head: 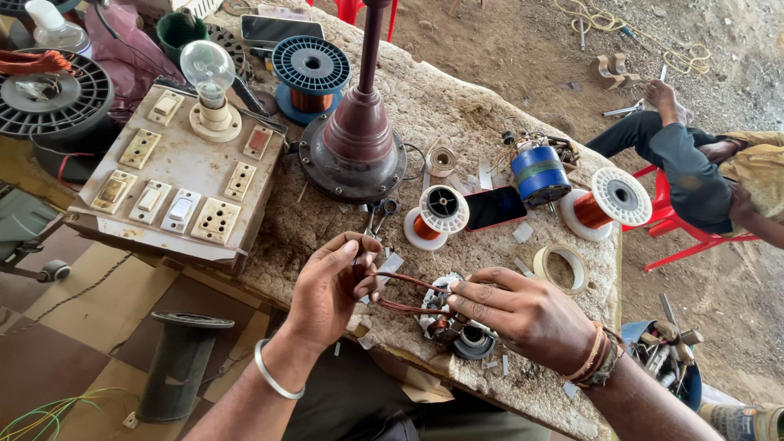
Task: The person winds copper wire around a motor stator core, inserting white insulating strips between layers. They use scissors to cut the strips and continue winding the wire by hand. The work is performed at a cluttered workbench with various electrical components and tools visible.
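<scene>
From the head camera, the work in hand looks like fitting or dressing a copper winding: the left hand [331, 286] is pinched shut on a loop of reddish coil wire [408, 294], while the right hand [523, 314] presses down, fingers closed, on a small stator core [457, 331] that sits at the near edge of the bench [457, 106]. The wire runs between the two hands and into the core. Judging from this, the next move calls for keeping the loop taut and guiding it into the core without kinking the strands or letting the core slide off the edge.

Further back on the bench stand a maroon fan motor housing [355, 147], a blue spool [310, 69], two white spools of copper wire [437, 214] [608, 204], a blue capacitor-like cylinder [539, 173], a red phone [494, 208] and a roll of tape [559, 265]. A switchboard with a bulb [175, 175] sits at the left edge. The nearer white spool and small scissors [377, 216] lie just behind the hands, close enough to snag the loop. Another person sits on a red chair [678, 220] beyond the right edge.
</scene>
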